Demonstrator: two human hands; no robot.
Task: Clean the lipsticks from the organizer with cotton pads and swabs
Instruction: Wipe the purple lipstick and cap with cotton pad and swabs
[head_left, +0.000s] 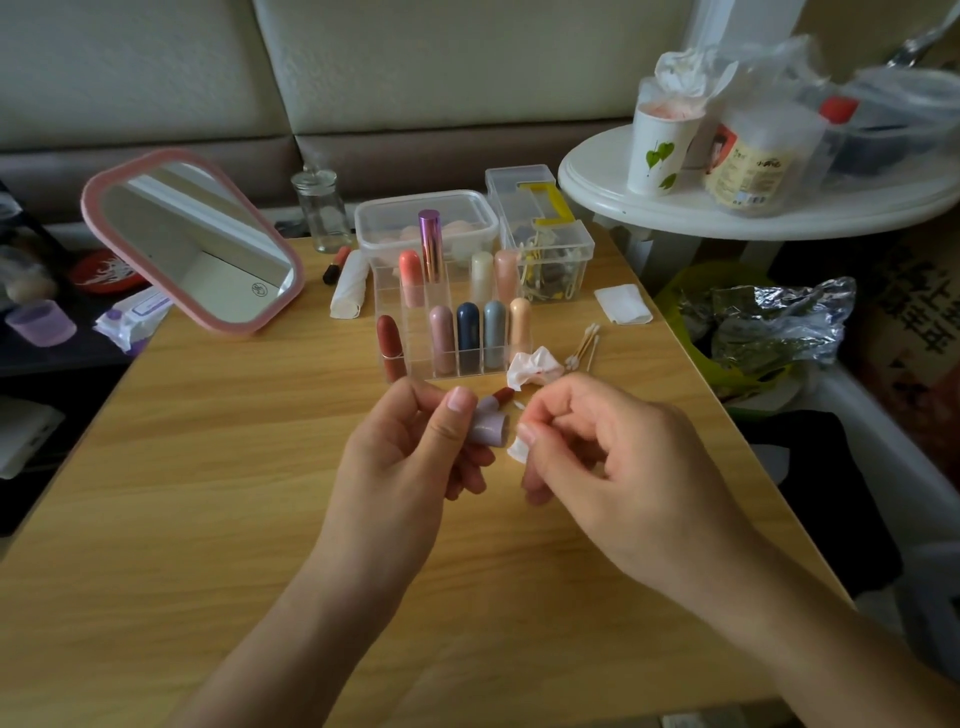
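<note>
Lipstick (488, 426), held in the grip of the left hand (415, 457), points its red tip toward the right hand (613, 467), which pinches white cotton (518, 448) just beside the lipstick.

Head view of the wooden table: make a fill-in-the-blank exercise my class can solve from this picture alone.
1. The left hand grips an open lilac-cased lipstick with a ____ bullet.
2. The right hand pinches a small ____ cotton pad.
3. The loose wooden-stick cotton swabs lie to the ____ of the clear acrylic organizer.
4. The tilted rectangular mirror has a ____ frame.
Missing words: red; white; right; pink.
</note>
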